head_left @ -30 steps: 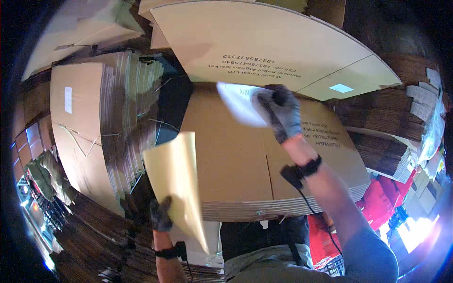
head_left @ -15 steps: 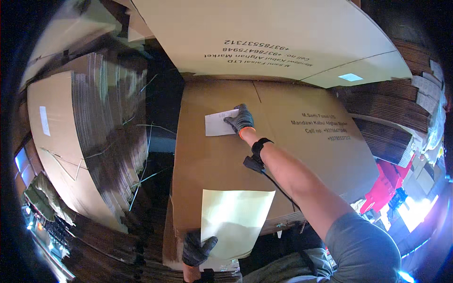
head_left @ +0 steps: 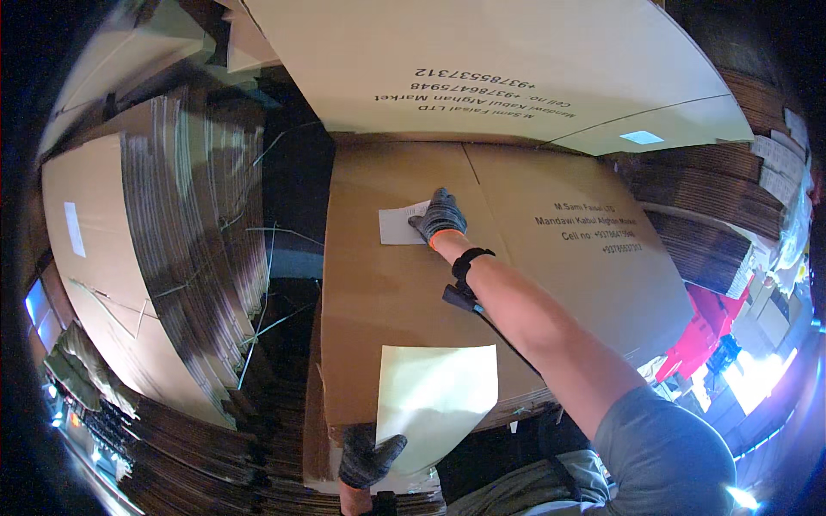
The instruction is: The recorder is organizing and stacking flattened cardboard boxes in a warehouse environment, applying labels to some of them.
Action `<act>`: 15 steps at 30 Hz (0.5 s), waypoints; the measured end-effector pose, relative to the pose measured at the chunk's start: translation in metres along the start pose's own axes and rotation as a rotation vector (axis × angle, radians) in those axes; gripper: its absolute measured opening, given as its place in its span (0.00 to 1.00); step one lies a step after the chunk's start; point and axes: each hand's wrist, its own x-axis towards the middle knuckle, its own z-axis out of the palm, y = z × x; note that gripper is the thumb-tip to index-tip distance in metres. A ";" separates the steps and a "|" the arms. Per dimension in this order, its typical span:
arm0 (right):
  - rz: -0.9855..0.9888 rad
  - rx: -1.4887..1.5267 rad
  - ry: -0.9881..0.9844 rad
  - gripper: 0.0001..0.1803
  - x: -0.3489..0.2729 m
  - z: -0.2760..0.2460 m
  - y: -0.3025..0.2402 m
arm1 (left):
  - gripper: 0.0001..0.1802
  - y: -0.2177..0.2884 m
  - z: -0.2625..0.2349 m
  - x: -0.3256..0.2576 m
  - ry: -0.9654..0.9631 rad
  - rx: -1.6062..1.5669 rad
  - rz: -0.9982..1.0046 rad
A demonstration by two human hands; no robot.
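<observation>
Cardboard sheets lie flat in a tall stack (head_left: 404,292), and everything here is placed against that stack. On its top face, toward the far edge and a little left of the middle seam, sits a small white label (head_left: 401,225). The right hand (head_left: 440,217), in a grey knit glove with an orange cuff, is stretched out over the stack with its fingers flat and spread narrow on the label's right end; they press rather than grip, seemingly to smooth the label down so it sticks. The arm reaches far, which fits the label lying well away from the near edge. At the near edge of the stack the left hand (head_left: 368,457), also gloved, pinches the bottom corner of a pale yellow backing sheet (head_left: 434,402), fingers closed on it; the sheet lies on the stack's top and hangs over its front, kept out of the way of the pressing hand. Left of the stack stand bundles of tied flattened cartons (head_left: 163,258), and beyond the stack a large printed carton panel (head_left: 482,60) leans overhead.
</observation>
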 end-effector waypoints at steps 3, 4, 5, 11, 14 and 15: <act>0.085 -0.196 0.044 0.54 -0.033 -0.009 -0.021 | 0.24 -0.003 -0.005 -0.003 0.055 -0.137 0.165; 0.100 -0.193 0.069 0.54 -0.018 -0.003 -0.006 | 0.24 0.008 -0.002 0.001 0.038 -0.135 0.189; -0.083 -0.273 0.335 0.55 0.015 0.010 0.023 | 0.23 0.024 0.004 0.010 -0.021 -0.066 0.185; -0.900 -0.069 0.190 0.37 -0.034 0.061 -0.019 | 0.17 0.020 0.006 0.006 0.029 -0.083 0.242; -0.682 0.068 0.007 0.34 -0.028 0.027 0.019 | 0.16 -0.004 -0.002 -0.002 -0.024 -0.092 -0.035; -0.638 -0.044 0.155 0.33 -0.010 0.012 0.059 | 0.16 -0.001 0.000 0.002 -0.105 -0.087 -0.280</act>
